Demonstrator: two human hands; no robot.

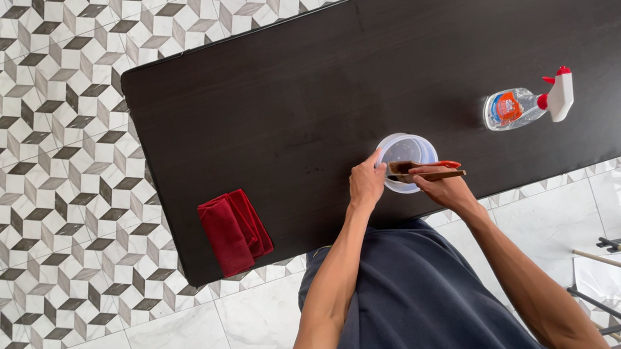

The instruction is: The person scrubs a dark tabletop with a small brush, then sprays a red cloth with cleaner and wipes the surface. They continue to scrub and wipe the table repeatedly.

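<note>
**Hands at the tub, near the tabletop's front edge**

Our left hand point(367, 182) rests against the rim of the clear round tub point(405, 153), fingers curled loosely on its side, it seems to steady it. Our right hand point(445, 188) is closed around a wooden-handled brush point(420, 172), which lies across the tub's near rim with its head over the opening; a bit of red shows at the handle's far end, and we cannot tell what it is. Holding the tub with one hand keeps so light a container from sliding while the other works the brush over it.

The tub sits just inside the front edge of the dark tabletop point(329, 80), close to our body. A folded red cloth point(235, 231) lies well to the left of the tub, right on that same edge and partly overhanging it. A spray bottle point(525, 105) with a white and red trigger lies on its side well to the right of the tub. Beyond the tub the tabletop runs broad and bare toward its far edge.
</note>
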